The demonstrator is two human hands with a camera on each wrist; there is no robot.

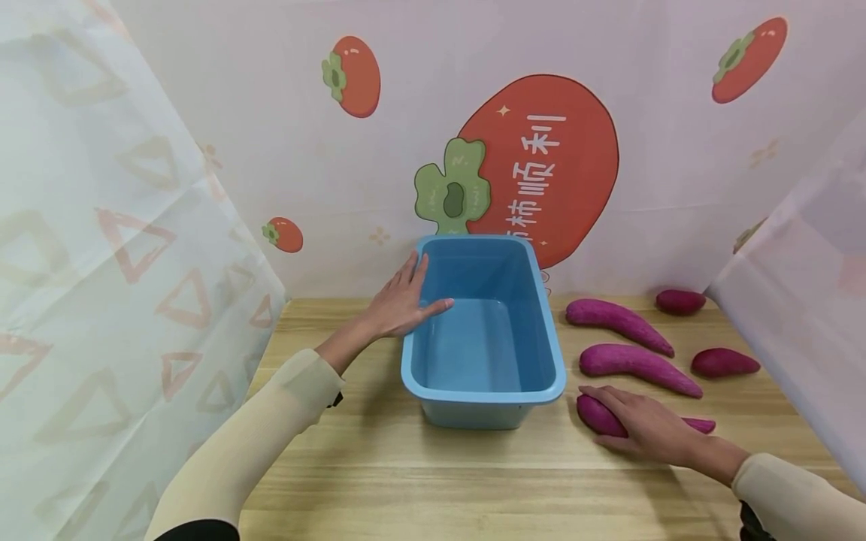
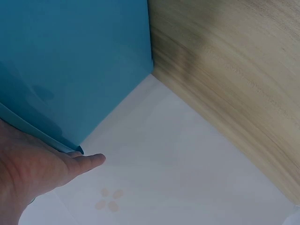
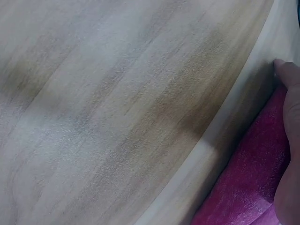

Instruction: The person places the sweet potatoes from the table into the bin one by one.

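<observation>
A blue plastic basin (image 1: 483, 394) with an open top stands mid-table against the back wall. My left hand (image 1: 402, 300) lies over its left rim, fingers straight along the edge and the thumb over the inside. In the left wrist view, the left hand (image 2: 40, 164) rests at the rim by the basin's outer wall (image 2: 79, 61). My right hand (image 1: 646, 426) grips a purple sweet potato (image 1: 595, 415) on the table, fingers over its top and thumb along the near side. In the right wrist view, the sweet potato (image 3: 248, 168) shows beneath the palm; its middle is hidden.
Two long curved sweet potatoes, the farther one (image 1: 619, 319) and the nearer one (image 1: 639, 366), lie right of the basin. Two short ones, back (image 1: 679, 302) and front (image 1: 724, 363), lie near the right wall. Printed sheets (image 1: 237, 150) enclose the wooden table (image 1: 406, 481).
</observation>
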